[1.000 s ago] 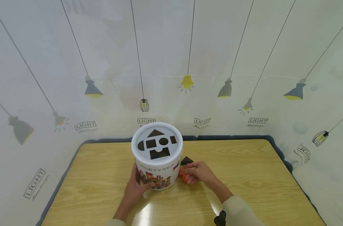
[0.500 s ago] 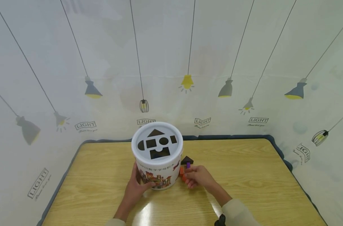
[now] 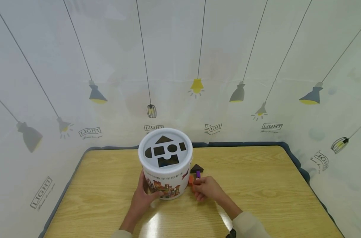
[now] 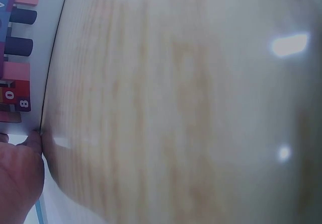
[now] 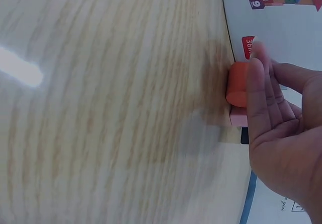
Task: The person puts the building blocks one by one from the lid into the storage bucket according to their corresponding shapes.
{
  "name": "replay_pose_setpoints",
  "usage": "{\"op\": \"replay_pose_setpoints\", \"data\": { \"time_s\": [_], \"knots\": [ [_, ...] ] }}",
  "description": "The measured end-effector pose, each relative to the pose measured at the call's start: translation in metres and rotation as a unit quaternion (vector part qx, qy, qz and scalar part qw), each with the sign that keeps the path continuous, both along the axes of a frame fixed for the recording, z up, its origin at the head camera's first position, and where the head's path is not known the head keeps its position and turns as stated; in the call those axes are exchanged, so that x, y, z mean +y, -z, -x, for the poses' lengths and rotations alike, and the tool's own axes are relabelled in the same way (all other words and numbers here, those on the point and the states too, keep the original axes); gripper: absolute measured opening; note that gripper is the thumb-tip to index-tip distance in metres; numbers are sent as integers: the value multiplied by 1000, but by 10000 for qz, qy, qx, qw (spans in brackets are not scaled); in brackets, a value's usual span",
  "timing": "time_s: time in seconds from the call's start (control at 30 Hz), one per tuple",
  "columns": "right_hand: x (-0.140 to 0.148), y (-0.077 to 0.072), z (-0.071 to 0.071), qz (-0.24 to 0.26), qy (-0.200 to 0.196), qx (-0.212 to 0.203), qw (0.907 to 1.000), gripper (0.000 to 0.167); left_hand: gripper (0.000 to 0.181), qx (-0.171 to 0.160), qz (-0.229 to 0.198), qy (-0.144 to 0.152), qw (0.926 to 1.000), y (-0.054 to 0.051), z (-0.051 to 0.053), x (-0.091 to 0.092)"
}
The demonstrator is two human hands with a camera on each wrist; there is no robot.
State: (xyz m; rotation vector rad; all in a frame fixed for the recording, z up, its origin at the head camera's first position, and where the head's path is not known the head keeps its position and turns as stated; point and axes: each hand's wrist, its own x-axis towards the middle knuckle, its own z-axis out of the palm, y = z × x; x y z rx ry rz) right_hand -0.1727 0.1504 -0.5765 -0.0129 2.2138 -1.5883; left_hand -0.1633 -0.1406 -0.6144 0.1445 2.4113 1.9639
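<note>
I have two bare hands in view above a light wood-grain surface (image 3: 257, 191). The left hand (image 3: 142, 198) is applied to the lower near side of an upright white cylindrical bucket with printed coloured artwork (image 3: 165, 180). Its grip is curved round the wall, thumb across the front; I cannot see all its fingertips. The bucket stands on the surface, closed by a round white lid with dark shaped cut-outs (image 3: 152, 162): triangle, half-round, square, circle, small rectangle and notched rectangle.

The right hand (image 3: 209, 189) is positioned low, just beside the bucket's right side. In the right wrist view I read several fingers as extended, with the thumb close to them. I cannot tell whether this grip pinches anything. An orange cylindrical block (image 5: 237, 85) lies partly behind those fingers, next to a pink flat-sided block (image 5: 238, 117). Beyond the hand, a small purple block (image 3: 198, 173) sits at the near edge of a dark triangular block (image 3: 197, 168). Behind the surface I register a pale lamp-printed wall covering (image 3: 168, 59).
</note>
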Motion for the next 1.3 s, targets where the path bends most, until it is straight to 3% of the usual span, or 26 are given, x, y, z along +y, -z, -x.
{"op": "replay_pose_setpoints", "data": {
  "time_s": [0.1,0.33,0.47,0.63,0.73,0.87,1.03,1.13,1.3],
  "knots": [
    [-1,2,-3,-178,-107,107,9997,39,117,-42,-56,32,10000,-5,-1,0],
    [-3,3,-6,-623,-450,303,9966,38,117,-91,-40,149,9998,-31,-10,2],
    [-5,3,-6,-939,-516,350,9936,38,117,-174,-60,162,9997,-34,-12,2],
    [-6,4,-8,-1457,-636,688,9849,37,116,-154,-109,155,9997,-31,-12,1],
    [-6,3,-9,-1574,-671,780,9822,36,116,-117,-142,109,9998,-17,-7,0],
    [-4,0,-11,-1213,-540,605,9893,40,117,-70,-84,26,9999,-2,-1,0],
    [-1,-4,-12,-443,-414,390,9974,44,116,-42,-30,-11,10000,-2,-2,0],
    [2,-7,-12,56,-397,282,9988,45,116,-130,-21,-1,9999,-8,-4,1],
    [8,-13,-10,718,-258,76,9971,47,118,-253,-106,88,9996,-27,-10,2]
  ]
}}
